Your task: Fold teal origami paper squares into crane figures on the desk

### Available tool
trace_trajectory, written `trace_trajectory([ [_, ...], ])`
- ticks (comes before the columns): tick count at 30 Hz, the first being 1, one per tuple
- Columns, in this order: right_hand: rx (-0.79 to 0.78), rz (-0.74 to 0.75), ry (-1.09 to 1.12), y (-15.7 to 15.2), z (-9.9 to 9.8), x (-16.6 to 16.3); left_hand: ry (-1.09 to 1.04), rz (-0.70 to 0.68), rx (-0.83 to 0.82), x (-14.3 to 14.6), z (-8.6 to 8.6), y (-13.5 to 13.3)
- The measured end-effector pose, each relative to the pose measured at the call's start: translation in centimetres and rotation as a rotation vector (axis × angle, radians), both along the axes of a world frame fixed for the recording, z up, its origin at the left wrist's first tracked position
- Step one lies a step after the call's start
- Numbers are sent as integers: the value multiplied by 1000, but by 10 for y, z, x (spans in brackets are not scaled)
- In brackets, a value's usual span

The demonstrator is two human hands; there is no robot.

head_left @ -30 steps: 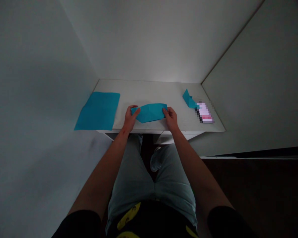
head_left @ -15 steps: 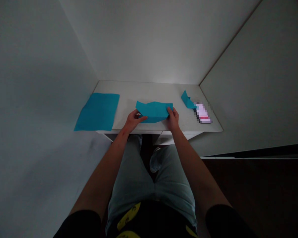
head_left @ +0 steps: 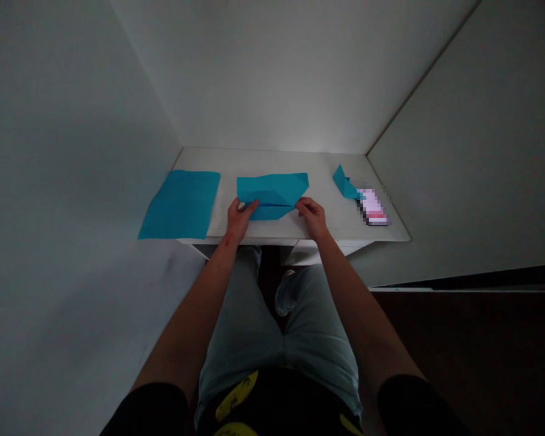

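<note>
A folded sheet of blue paper point(head_left: 272, 186) lies over the middle of the white desk, with a crease or slit running across it from left to right. My left hand point(head_left: 240, 218) grips its left end, thumb on top and fingers partly hidden beneath or behind it. At the right end, my right hand point(head_left: 312, 215) pinches the paper by the end of the crease. The paper's upper flap stands open and its right corners look slanted.
The white desk point(head_left: 272, 158) meets walls at the back and right. Flat blue paper point(head_left: 181, 203) lies at the left, overhanging the front edge. A small folded blue paper piece point(head_left: 343, 183) touches or overlaps a phone point(head_left: 373, 207) with a blurred screen at the right.
The folded paper has shifted slightly left and opened flatter, so the crease now shows. My right hand has moved from the upper right corner down to the crease's end.
</note>
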State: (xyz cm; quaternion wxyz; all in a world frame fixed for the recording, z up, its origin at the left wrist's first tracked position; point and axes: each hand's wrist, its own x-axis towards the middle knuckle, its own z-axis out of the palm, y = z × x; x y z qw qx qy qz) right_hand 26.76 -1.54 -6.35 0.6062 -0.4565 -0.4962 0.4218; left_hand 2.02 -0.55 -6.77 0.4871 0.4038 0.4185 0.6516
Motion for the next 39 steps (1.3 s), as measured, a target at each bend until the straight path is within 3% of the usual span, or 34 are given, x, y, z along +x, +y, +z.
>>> trace_trajectory([
  [7,-56,138,64,-2,0,-2,33,24,54,-1,-3,4],
  [11,-85,189,-19,-3,2,-1,57,48,51,0,1,2],
  [20,-38,64,68,1,-5,1,80,-14,39,1,9,-5],
  [27,-7,-10,75,1,-2,1,97,85,36,0,9,-3],
  [39,-1,-2,35,5,-4,3,2,156,37,-2,-1,5],
])
